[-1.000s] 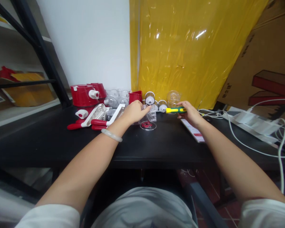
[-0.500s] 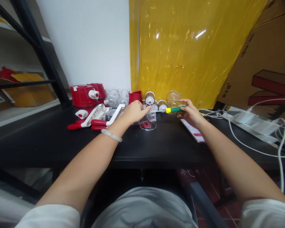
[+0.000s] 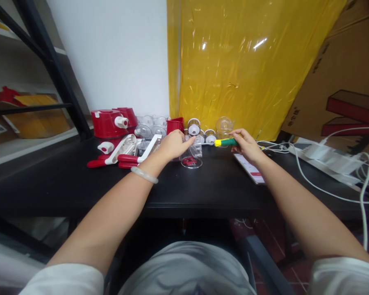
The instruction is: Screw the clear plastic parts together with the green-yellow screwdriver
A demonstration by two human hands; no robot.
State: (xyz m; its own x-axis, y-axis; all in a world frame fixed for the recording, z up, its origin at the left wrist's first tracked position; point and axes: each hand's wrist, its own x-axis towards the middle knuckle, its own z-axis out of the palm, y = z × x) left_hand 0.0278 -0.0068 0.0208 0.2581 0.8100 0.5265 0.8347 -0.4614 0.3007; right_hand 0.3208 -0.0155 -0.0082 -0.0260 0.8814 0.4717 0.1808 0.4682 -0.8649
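Observation:
My left hand is closed round a clear plastic part whose round base rests on the black table, with a red piece showing inside it. My right hand grips the green and yellow handle of a screwdriver. The screwdriver lies level, its metal shaft pointing left and its tip at the clear part. Behind the hands stand several white-ended cylinders, a red container and a stack of clear cups.
On the left are red housings, white parts with red handles and clear cups. A phone lies below my right hand. A power strip with white cables is at the right. Yellow film hangs behind.
The fingers of my right hand have shifted slightly on the screwdriver's handle. My left hand and the clear part look unmoved.

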